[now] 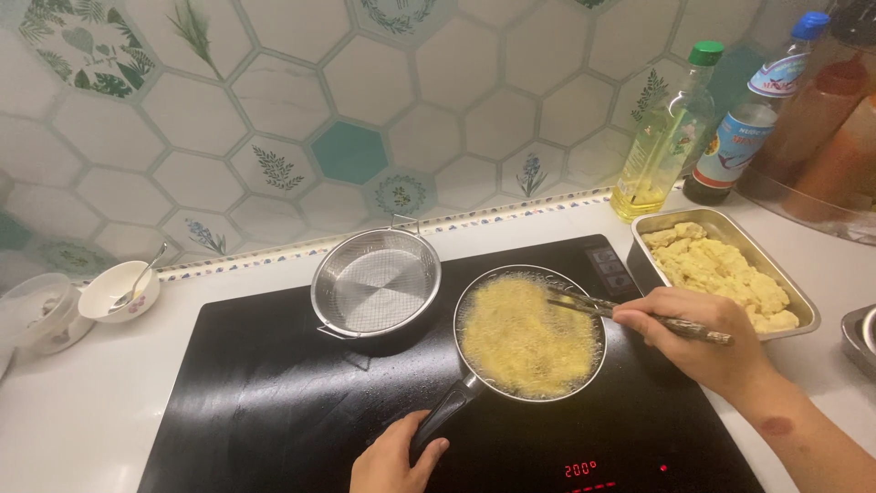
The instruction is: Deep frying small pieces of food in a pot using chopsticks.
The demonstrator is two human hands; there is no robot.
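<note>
A small frying pan [598,358] full of bubbling yellow oil sits on the black induction cooktop [274,402]. My left hand [394,456] grips the pan's dark handle [449,411] near the front edge. My right hand [698,333] holds a pair of dark chopsticks [593,307], their tips reaching over the foaming oil at the pan's right side. Whatever is frying is hidden under the foam.
A metal strainer basket [376,285] rests on a pot behind the pan. A steel tray [803,315] of pale battered pieces stands right of the cooktop. Oil and sauce bottles [666,137] line the back right. Small bowls [117,290] with a spoon sit far left.
</note>
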